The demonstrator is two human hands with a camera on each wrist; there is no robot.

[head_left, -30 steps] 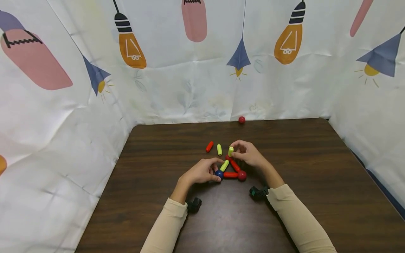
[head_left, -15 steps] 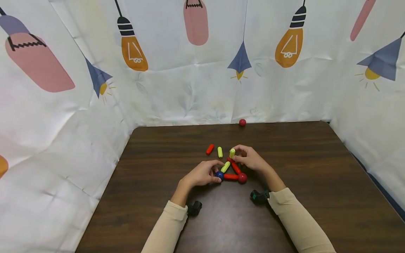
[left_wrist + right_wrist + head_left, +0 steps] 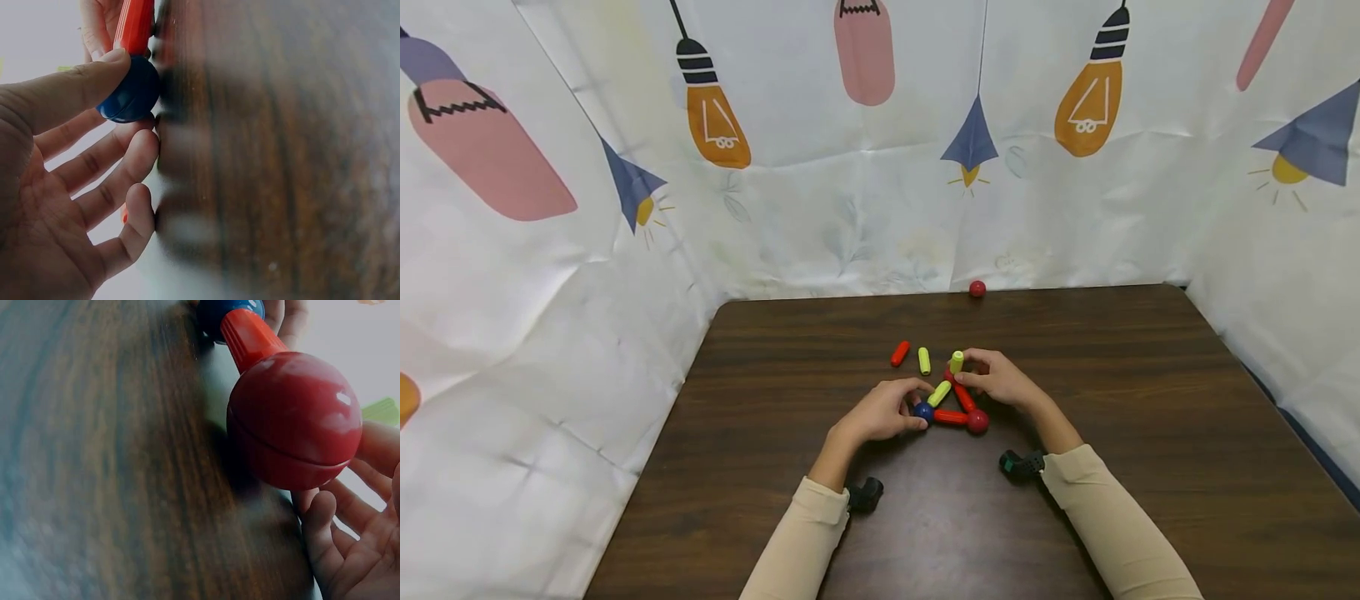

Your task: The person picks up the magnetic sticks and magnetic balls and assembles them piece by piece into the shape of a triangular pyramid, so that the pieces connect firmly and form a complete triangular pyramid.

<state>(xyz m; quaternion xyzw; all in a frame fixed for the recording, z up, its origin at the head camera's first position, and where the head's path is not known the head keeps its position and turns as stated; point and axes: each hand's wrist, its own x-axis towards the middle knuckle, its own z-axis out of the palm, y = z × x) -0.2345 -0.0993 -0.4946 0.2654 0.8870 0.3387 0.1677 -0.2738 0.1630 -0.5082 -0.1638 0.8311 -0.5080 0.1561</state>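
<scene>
A triangle of rods and balls lies on the table. In the head view, my left hand pinches its blue ball between thumb and fingers. My right hand holds a yellow-green rod nearly upright at the red ball of the far corner, which is partly hidden. A larger-looking red ball forms the near right corner. Red rods make the near and right sides; another yellow-green rod makes the left side. The right wrist view shows the near red ball close up.
Beyond the triangle lie a loose red rod and a loose yellow-green rod. One more red ball sits at the far edge of the brown table. A printed white curtain stands behind and at both sides.
The upright yellow-green rod and my right hand have shifted slightly right. My left hand keeps its hold on the blue ball. The whole head view has tilted a little.
</scene>
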